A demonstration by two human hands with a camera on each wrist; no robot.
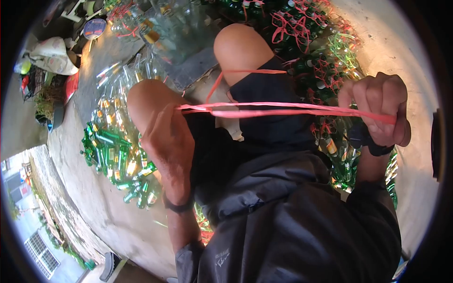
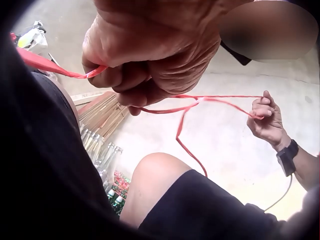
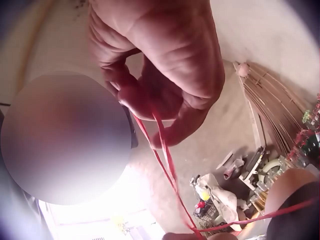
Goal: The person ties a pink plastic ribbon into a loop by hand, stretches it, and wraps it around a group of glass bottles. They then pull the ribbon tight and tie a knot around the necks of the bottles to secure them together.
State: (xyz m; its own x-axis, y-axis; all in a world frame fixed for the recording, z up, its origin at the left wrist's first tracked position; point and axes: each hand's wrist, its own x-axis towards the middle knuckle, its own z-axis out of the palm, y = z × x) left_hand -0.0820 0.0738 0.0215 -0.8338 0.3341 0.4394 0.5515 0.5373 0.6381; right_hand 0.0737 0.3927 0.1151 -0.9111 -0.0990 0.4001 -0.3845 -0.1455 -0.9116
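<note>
The left hand (image 1: 167,132) is at left, its fingers curled inward in a grip, overlapping the left knee (image 1: 150,94) in the head view; contact cannot be determined. The left forearm (image 1: 183,228) extends from near to far, in line with the left wrist (image 1: 177,189). The right hand (image 1: 377,106) is at right, well apart from the left, its fingers folded into a tight grip, knuckles toward the far side. The right forearm (image 1: 371,169) also runs near to far, below the right wrist (image 1: 372,158). The right knee (image 1: 241,45) is bent, between the hands and farther off.
</note>
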